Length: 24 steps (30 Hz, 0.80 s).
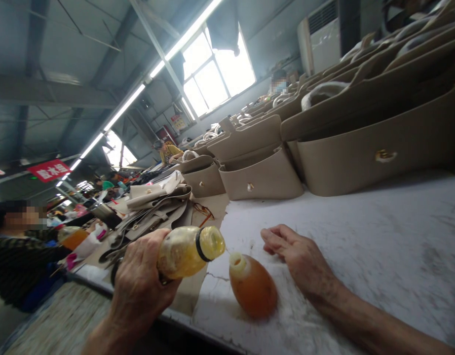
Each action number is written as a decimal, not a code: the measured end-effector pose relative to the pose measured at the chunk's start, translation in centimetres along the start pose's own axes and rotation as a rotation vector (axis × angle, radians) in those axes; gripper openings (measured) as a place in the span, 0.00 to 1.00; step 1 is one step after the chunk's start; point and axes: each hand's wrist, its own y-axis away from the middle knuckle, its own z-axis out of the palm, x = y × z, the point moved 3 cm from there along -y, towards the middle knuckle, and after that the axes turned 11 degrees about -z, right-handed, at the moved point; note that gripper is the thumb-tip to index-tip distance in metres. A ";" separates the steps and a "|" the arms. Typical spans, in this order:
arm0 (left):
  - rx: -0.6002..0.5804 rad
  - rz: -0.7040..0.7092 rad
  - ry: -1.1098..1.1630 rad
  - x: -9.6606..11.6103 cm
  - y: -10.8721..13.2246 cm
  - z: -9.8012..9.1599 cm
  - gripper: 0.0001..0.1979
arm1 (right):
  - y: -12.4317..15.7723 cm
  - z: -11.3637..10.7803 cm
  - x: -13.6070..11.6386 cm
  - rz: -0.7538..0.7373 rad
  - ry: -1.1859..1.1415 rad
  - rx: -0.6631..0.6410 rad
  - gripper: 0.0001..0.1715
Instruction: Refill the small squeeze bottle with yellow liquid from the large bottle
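The white surface (379, 236) is scuffed and stained, with a crack running just left of the orange bottle (252, 286), which stands near its front edge. The right hand (301, 256) lies just right of that bottle, fingers (275, 237) loose on the surface. Behind the bottle stand rows of beige bags (262, 177). Behind it to the left lies a heap of flat beige pieces and straps (157, 209).

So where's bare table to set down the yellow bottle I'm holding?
Widest bare patch: the white tabletop right of the right hand, in front of the row of beige bags. A small gap lies between that hand and the orange bottle. Behind the yellow bottle in the left hand, the pile of bag pieces crowds the table.
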 end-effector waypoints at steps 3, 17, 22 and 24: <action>-0.051 0.010 0.020 0.3 0.7 0.6 0.19 | 0.1 0.1 0.0 0.011 -0.017 -0.024 0.27; -0.089 -0.016 0.027 0.7 1.8 1.4 0.21 | 1.1 0.7 -1.9 -0.309 0.073 -0.313 0.32; -0.093 -0.029 0.025 0.7 2.1 1.5 0.21 | 1.4 1.3 -1.7 -0.318 0.176 -0.421 0.39; -0.094 -0.029 0.025 0.8 2.3 1.6 0.21 | 1.6 1.6 -1.6 -0.316 0.250 -0.453 0.44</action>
